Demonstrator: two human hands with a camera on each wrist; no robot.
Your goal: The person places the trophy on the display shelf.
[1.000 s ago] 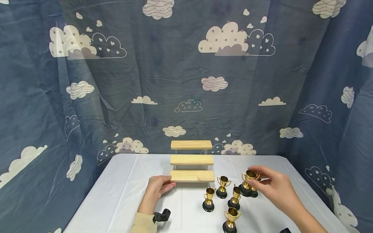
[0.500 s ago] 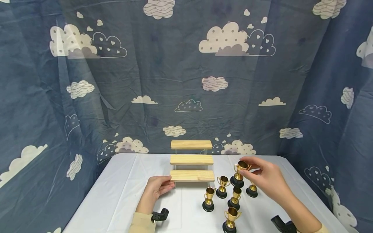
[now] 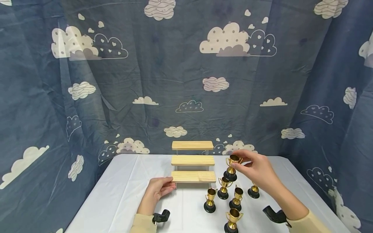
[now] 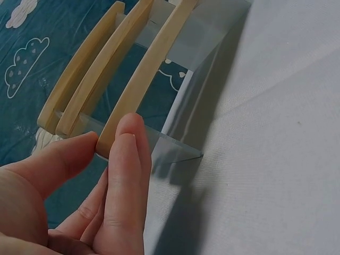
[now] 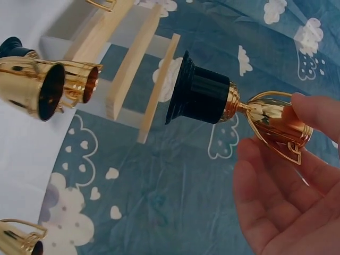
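Between the thumb and fingers of my right hand [image 3: 255, 168] is a small gold trophy cup [image 5: 273, 118] on a black base, held in the air right of the shelf. My left hand [image 3: 159, 190] pinches the left end of the lowest wooden step of a three-tier display stand [image 3: 193, 176]. In the left wrist view, thumb and fingers lie on either side of that step [image 4: 146, 74]. The stand's side panels are clear. Below the held cup, another trophy cup [image 3: 223, 187] stands upright on the white table.
Several more gold trophy cups stand on the table: one [image 3: 209, 200] near the stand's front right, one [image 3: 236, 199] behind the front cup [image 3: 232, 220], and one [image 3: 254, 191] partly hidden by my right hand. A dark cloud-print curtain [image 3: 186, 71] hangs behind the white table [image 3: 125, 191].
My right hand has lifted the trophy cup from the right and carried it left and upward toward the stand. The left hand keeps its place on the lowest step.
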